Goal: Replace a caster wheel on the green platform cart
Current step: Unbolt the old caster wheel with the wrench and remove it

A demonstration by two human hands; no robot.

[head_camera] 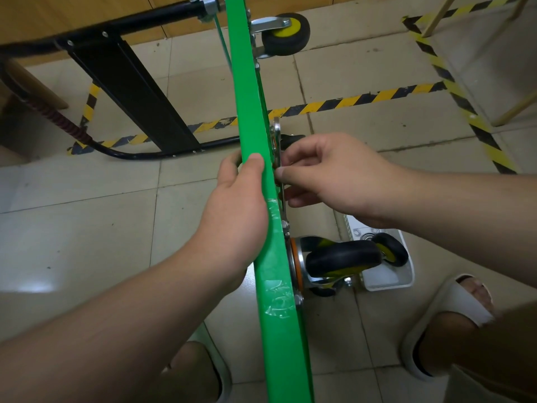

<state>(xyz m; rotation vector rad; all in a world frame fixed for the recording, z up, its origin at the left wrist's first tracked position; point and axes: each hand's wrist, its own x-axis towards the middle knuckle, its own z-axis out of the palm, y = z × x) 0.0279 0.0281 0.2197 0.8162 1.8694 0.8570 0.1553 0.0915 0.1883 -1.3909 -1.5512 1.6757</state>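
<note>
Green platform cart [255,135] stands on edge on the tiled floor, with work under way at one caster.
Head view: the left hand [235,210] has its grip closed over the deck edge, steadying it. The right hand [328,175] pinches something small at the mounting plate [276,132], too hidden to name. The job looks midway, though fitting or removing I cannot tell. A loose wheel [389,251] lies in a white tray [389,282]. No writing is legible.

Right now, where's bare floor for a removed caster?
Bare tiles left of the green cart deck, below black handle frame; also between right hand and yellow-black floor tape. Crowded around the white plastic tray and black caster.
</note>
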